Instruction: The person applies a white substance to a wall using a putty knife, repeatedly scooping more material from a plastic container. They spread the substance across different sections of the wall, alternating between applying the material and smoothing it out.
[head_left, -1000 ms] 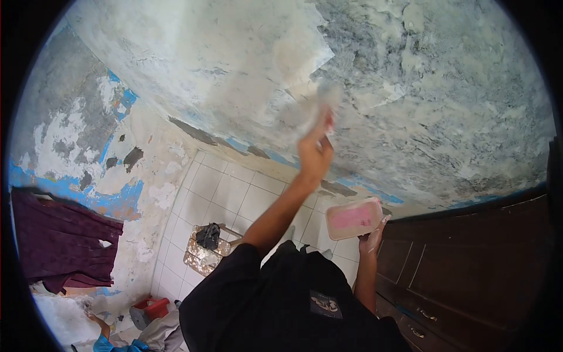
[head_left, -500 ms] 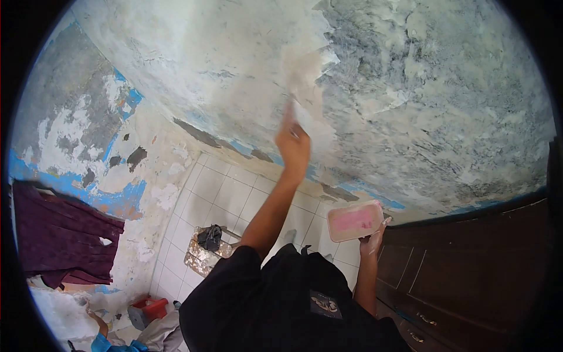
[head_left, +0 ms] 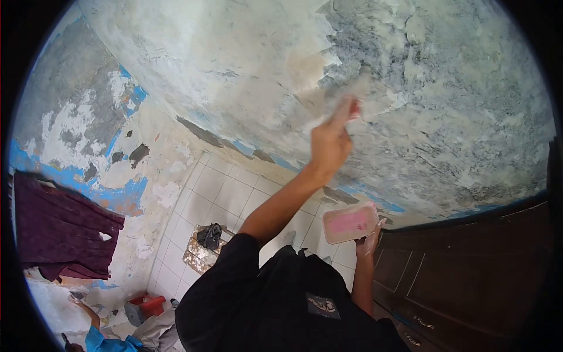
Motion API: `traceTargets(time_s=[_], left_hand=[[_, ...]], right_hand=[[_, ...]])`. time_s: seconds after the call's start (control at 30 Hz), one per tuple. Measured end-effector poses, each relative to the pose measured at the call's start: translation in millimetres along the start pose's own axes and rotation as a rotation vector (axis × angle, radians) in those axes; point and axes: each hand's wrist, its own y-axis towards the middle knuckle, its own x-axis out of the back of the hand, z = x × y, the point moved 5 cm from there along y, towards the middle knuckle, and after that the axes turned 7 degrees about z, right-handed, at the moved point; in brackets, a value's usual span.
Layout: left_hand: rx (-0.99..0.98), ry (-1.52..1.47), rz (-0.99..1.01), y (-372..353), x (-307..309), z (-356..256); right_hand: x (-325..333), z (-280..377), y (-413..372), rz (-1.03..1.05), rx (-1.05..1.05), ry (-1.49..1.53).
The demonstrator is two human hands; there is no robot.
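My left hand (head_left: pixel 331 145) is closed around a putty knife (head_left: pixel 355 109) with a reddish handle; its pale blade is smeared by motion. The blade is against or very near the patchy plastered wall (head_left: pixel 422 111), just right of a damp beige filler patch (head_left: pixel 306 67). Low at the right, my right hand (head_left: pixel 368 239) grips a shallow rectangular plastic tray (head_left: pixel 326 230) from beneath and at its side. A pink area shows on the tray's inside, and whitish paste marks the fingers. Most of those fingers are hidden under the tray.
A paint-spattered stool (head_left: pixel 198 252) with a crumpled black bag (head_left: pixel 209 236) stands on the tiled floor (head_left: pixel 214 186). Dark wooden drawers (head_left: pixel 469 276) are at the right. At lower left are a purple curtain (head_left: pixel 67 229), a red container (head_left: pixel 151 306) and another person's blue sleeve (head_left: pixel 105 341).
My left hand has swept the putty knife rightward along the wall, from the beige patch onto the darker mottled area. The tray in my right hand has shifted slightly left in view.
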Motion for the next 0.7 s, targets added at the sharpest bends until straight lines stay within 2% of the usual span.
traceTargets(time_s=[0.07, 0.1, 0.2, 0.23, 0.33, 0.43, 0.5, 0.57, 0.67, 0.7], left_hand=[[-0.043, 0.033, -0.221, 13, 27, 4], [-0.076, 0.29, -0.283, 25, 30, 8], [-0.003, 0.495, 0.049, 22, -28, 40], [-0.115, 0.586, 0.071, 7, -45, 40], [-0.168, 0.439, 0.187, -37, -56, 30], [-0.024, 0.003, 0.149, -48, -23, 29], [-0.047, 0.108, -0.164, -16, 18, 30], [0.252, 0.111, -0.378, 20, 49, 41], [0.325, 0.04, -0.346, 46, 32, 45], [0.096, 0.148, -0.372, 44, 16, 30]], right_hand=[[0, 1, 3, -0.002, -0.006, 0.011], [-2, 4, -1, -0.024, -0.015, 0.015], [-8, 6, -10, -0.161, -0.007, 0.022], [-10, 7, -12, -0.213, 0.002, 0.021], [-17, 12, -15, -0.245, 0.033, 0.034], [-12, 14, -15, -0.166, 0.036, 0.03], [-19, 22, -22, -0.183, 0.043, 0.046], [-18, 24, -26, -0.186, 0.049, 0.046], [-11, 22, -25, -0.18, 0.074, 0.049], [-16, 23, -28, -0.194, 0.09, 0.071]])
